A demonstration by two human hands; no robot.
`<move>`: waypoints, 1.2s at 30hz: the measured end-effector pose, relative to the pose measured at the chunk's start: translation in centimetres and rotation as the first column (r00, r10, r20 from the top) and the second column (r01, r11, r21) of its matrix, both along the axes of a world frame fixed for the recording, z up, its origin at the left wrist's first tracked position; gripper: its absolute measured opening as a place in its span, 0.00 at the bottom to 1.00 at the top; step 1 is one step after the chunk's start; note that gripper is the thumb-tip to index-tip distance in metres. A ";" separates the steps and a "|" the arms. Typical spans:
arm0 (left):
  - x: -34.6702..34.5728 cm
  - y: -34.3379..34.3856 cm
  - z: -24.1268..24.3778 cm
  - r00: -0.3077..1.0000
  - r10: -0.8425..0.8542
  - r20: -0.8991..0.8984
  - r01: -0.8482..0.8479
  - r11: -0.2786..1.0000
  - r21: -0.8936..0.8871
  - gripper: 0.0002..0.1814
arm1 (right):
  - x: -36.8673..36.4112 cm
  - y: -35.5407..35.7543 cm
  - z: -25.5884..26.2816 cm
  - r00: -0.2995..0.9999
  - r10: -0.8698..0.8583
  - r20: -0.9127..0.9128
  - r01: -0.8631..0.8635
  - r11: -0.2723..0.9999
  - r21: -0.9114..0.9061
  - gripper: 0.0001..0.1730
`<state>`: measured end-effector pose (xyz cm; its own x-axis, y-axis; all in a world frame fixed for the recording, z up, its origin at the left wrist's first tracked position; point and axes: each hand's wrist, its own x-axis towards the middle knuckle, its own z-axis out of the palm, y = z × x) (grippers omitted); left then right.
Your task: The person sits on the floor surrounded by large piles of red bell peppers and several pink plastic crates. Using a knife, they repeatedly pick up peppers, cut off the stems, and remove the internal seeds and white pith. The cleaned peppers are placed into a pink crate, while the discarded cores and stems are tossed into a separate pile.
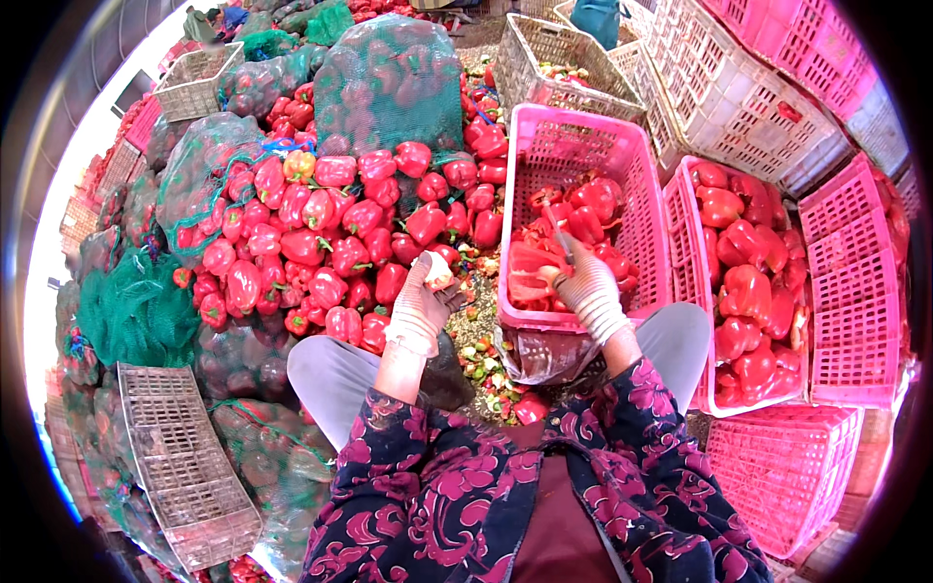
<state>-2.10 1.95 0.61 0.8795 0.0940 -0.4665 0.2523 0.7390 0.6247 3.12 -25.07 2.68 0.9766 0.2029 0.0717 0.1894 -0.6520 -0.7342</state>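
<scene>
My left hand (425,302), in a pale glove, holds a whitish pepper core (439,271) between thumb and fingers, left of the near pink crate. In my right hand (592,286), also gloved, is a knife (560,232) whose blade points away over that pink plastic crate (587,125). Cut red bell peppers (596,197) lie inside the crate. One opened pepper piece (531,271) is close to the right fingers; whether they touch it, I cannot tell. Beyond my left hand spreads a heap of whole red bell peppers (302,246).
Green mesh sacks (390,80) of peppers stand behind and left of the heap. To the right is another pink crate (685,218) of red peppers. Pepper scraps (481,364) litter the ground between my legs. An off-white crate (186,459) lies at left. People (232,16) are far back.
</scene>
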 end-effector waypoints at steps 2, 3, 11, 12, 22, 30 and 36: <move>-0.5 -1.4 0.3 0.999 -0.005 -0.035 0.002 0.997 -0.083 0.24 | -1.9 1.8 1.7 0.968 0.209 0.139 -0.229 0.961 0.152 0.36; -0.7 -1.8 -0.4 0.999 -0.031 -0.037 0.027 0.994 -0.103 0.24 | -3.2 3.2 3.6 0.952 0.281 0.116 -0.297 0.944 0.147 0.35; -2.1 -6.4 2.5 0.918 -0.358 -0.168 0.393 0.770 0.503 0.26 | -3.9 1.9 0.6 0.922 0.147 -0.359 0.207 0.597 0.775 0.17; -2.2 -6.3 3.5 0.939 -0.343 -0.028 0.289 0.741 0.607 0.27 | -4.2 1.4 1.5 0.890 0.196 -0.412 0.264 0.516 0.815 0.16; -2.3 -9.4 -1.4 0.964 -0.240 0.115 0.160 0.868 0.470 0.20 | -5.7 0.9 1.7 0.970 0.236 0.049 -0.240 0.926 0.291 0.15; -4.0 -12.1 5.6 0.988 -0.138 -0.075 0.146 0.981 0.125 0.19 | -7.8 2.2 2.3 0.907 0.319 -0.276 0.212 0.222 0.952 0.06; -3.2 -11.2 6.3 0.993 -0.040 -0.109 0.011 0.966 -0.259 0.20 | -6.1 1.8 3.7 0.881 0.195 -0.431 0.395 0.198 0.897 0.06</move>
<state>-5.30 -9.26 6.92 0.8208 -0.0640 -0.5677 0.3305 0.8637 0.3805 -2.94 -23.29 6.40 0.9593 0.1620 -0.2314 -0.2816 0.6128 -0.7384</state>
